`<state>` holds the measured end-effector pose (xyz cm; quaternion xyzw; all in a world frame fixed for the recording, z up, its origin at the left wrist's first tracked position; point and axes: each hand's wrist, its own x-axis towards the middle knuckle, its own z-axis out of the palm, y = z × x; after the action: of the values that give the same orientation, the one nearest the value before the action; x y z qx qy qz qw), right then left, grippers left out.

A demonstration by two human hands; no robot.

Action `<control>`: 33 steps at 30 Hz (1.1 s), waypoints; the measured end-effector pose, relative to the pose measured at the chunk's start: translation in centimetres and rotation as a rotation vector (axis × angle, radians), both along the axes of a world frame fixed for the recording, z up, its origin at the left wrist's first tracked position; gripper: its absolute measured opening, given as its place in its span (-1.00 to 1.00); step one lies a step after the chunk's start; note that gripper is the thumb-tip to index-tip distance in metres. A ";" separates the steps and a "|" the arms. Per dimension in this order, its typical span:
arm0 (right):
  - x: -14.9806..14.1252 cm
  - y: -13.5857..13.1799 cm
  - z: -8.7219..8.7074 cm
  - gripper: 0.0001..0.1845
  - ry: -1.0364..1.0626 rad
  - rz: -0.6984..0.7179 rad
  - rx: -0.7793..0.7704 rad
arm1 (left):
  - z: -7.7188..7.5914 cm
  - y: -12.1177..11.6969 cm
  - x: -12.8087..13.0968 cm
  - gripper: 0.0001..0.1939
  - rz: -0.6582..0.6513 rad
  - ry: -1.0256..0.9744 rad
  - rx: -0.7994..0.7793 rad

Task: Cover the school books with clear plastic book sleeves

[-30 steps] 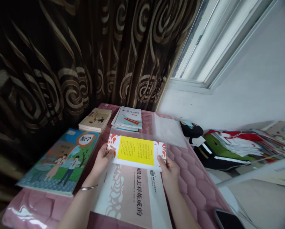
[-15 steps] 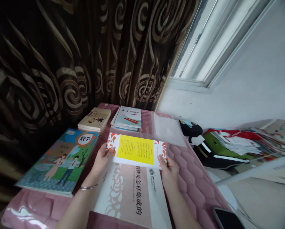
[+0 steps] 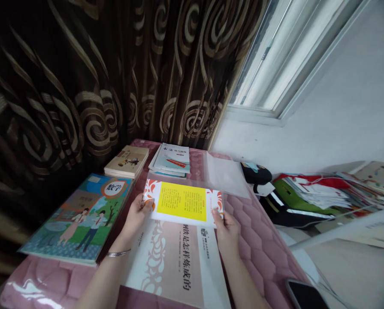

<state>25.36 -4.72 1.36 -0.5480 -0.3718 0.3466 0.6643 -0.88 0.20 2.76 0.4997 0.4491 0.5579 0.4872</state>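
Note:
Both hands grip a white printed sheet (image 3: 181, 202) with a yellow text panel and orange-red swirls at its ends. My left hand (image 3: 140, 211) pinches its left end, and my right hand (image 3: 225, 223) has a thumb on the right end. Directly below the sheet lies a pale pink and white book cover (image 3: 175, 257) with large dark Chinese characters. Whether the sheet is joined to that cover, I cannot tell. A silver bracelet (image 3: 119, 253) circles my left wrist.
Left of my arm lies a colourful textbook (image 3: 82, 219). Behind it are a beige book stack (image 3: 126, 161) and some white booklets (image 3: 172, 159). A clear plastic sheet (image 3: 225, 171) rests on the pink quilted surface (image 3: 259, 240). A phone (image 3: 307, 295) is at front right, near piled papers (image 3: 320, 193).
The view has shifted very slightly. My hands keep the same hold on the printed sheet, with no other visible movement.

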 end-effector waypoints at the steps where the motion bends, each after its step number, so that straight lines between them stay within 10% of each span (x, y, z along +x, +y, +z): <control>1: 0.0 -0.1 0.1 -0.50 0.016 0.015 0.011 | 0.0 0.0 0.0 -0.60 -0.002 -0.003 0.007; 33: 0.3 0.3 -1.3 -0.51 -0.023 0.005 -0.012 | 0.3 -0.4 0.1 -0.53 -0.032 -0.068 -0.038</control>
<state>25.63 -4.46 0.11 -0.5551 -0.3787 0.3442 0.6557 -0.75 -0.17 3.09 0.4782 0.4350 0.5580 0.5203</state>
